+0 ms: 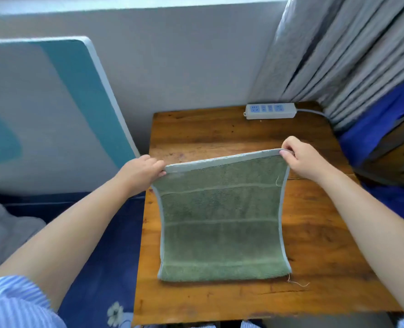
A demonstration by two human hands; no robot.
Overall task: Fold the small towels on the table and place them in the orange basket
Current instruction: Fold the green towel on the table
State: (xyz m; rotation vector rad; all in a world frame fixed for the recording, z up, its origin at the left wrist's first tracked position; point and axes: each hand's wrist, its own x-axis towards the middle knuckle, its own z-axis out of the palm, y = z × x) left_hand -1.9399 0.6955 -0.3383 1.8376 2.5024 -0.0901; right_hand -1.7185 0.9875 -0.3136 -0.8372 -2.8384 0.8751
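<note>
1. While its near edge rests on the wooden counter (314, 233), the green towel (222, 223) is lifted at its far edge, its middle sagging between.
2. The left hand (140, 172) has its fingers (158, 170) curled, pinching the towel's far left corner.
3. The right hand (304, 159) pinches the far right corner, fingers (287, 152) bent tight over the grey hem.
4. A white power strip (269, 110) lies at the counter's far edge, well apart from the towel, beside grey curtains (343, 50).
</note>
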